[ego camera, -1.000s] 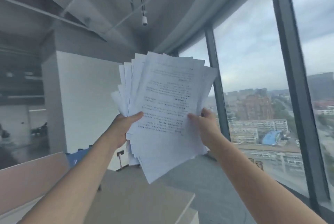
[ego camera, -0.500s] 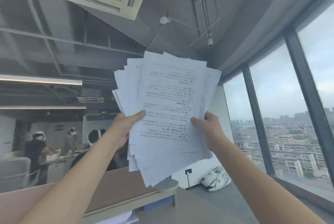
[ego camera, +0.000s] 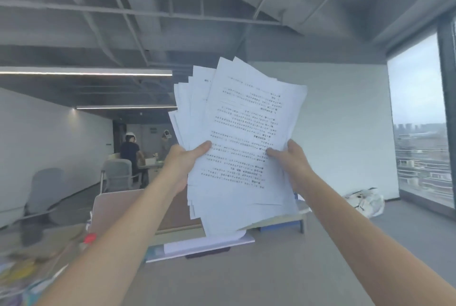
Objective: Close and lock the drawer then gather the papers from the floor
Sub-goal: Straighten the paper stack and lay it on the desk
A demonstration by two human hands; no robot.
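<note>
A loose, fanned stack of white printed papers [ego camera: 238,133] is held up in front of me at chest height, tilted a little to the right. My left hand [ego camera: 183,165] grips the stack's left edge with the thumb on the front sheet. My right hand [ego camera: 293,160] grips the right edge the same way. Both forearms reach up from the bottom corners. The drawer is not in view.
A wooden desk [ego camera: 246,276] lies below the papers, with a flat white board [ego camera: 197,246] and colourful items [ego camera: 29,273] at its left. Grey chairs [ego camera: 116,175] and two people stand at the far left. A window [ego camera: 419,133] and a white bag [ego camera: 365,201] are at right.
The view has swung left and down, from window and ceiling to the desk and office. The papers stay in both hands and now tilt slightly right.
</note>
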